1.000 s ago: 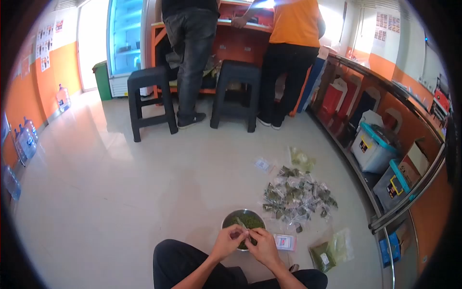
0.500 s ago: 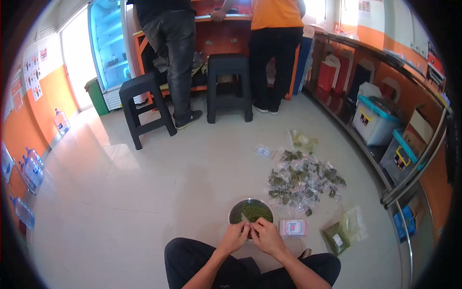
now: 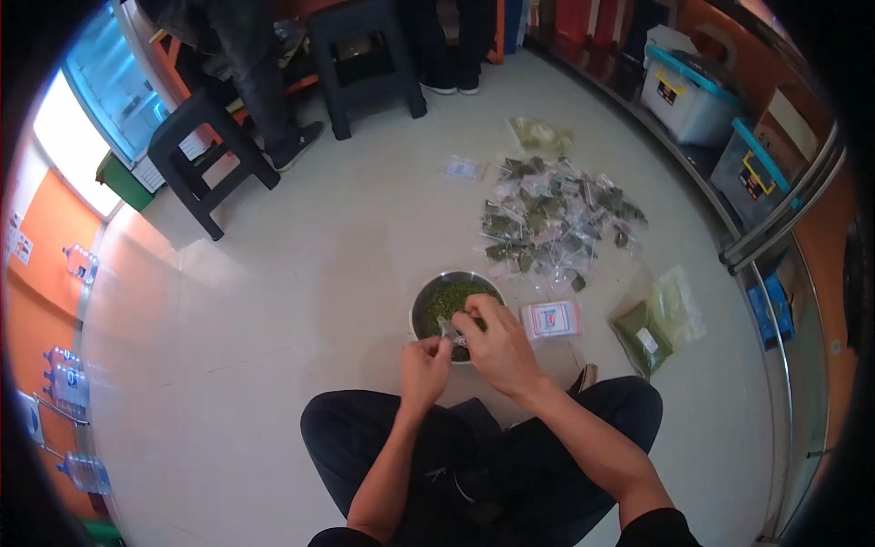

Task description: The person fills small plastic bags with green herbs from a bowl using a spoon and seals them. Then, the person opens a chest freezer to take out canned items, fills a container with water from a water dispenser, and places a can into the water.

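A metal bowl [image 3: 416, 314] of chopped dried green leaves [image 3: 448, 297] stands on the floor in front of my crossed legs. At its near edge my left hand [image 3: 425, 372] pinches a small clear plastic bag [image 3: 447, 330]. My right hand [image 3: 497, 345] reaches over the bowl's right side, close to the bag, with its fingers curled downward. What lies between those fingertips is hidden. Just right of the bowl lies a pack of small plastic bags [image 3: 550, 319] with a blue and red label.
Many filled little bags [image 3: 556, 214] form a pile beyond the bowl. A large bag of green leaves [image 3: 642, 335] lies at right, below a shelf with lidded bins [image 3: 693, 96]. Black stools [image 3: 360, 59] and two people's legs [image 3: 251, 77] are ahead.
The view has tilted down. My hands, together over the bowl before, have parted slightly; the right now reaches further over the leaves, while the left stays at the near rim with the bag.
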Demonstrator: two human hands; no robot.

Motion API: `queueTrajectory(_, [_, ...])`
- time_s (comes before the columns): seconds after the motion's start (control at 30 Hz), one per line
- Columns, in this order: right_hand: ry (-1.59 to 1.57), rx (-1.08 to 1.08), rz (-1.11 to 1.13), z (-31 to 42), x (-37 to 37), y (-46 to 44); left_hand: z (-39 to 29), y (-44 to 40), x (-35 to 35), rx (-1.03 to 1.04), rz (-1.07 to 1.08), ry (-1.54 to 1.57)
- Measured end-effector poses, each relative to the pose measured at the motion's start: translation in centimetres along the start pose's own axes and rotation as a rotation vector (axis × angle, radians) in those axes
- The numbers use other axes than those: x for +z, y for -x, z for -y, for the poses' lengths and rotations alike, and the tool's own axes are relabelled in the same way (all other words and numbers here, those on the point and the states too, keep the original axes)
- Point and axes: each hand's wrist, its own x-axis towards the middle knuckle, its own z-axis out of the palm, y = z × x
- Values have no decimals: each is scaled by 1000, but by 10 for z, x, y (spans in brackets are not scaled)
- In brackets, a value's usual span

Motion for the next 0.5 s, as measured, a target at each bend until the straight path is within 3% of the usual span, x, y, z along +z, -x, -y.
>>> queueTrajectory(0.07, [-50, 88, 127, 13, -6, 1, -6, 3, -4, 52, -14, -92])
queueTrajectory(0.17, [11, -53, 166, -1, 2, 7, -19, 9, -6, 164, -22, -190])
queueTrajectory(0.27, [-255, 75, 197, -11, 6, 6, -22, 12, -7, 180, 7, -238])
queueTrajectory(0.33, [-278, 23, 204, -13, 4, 6, -23, 12, -10, 188, 38, -256])
queueTrajectory(0.5, [-316, 59, 327, -18, 6, 7, -52, 33, -32, 156, 262, -369])
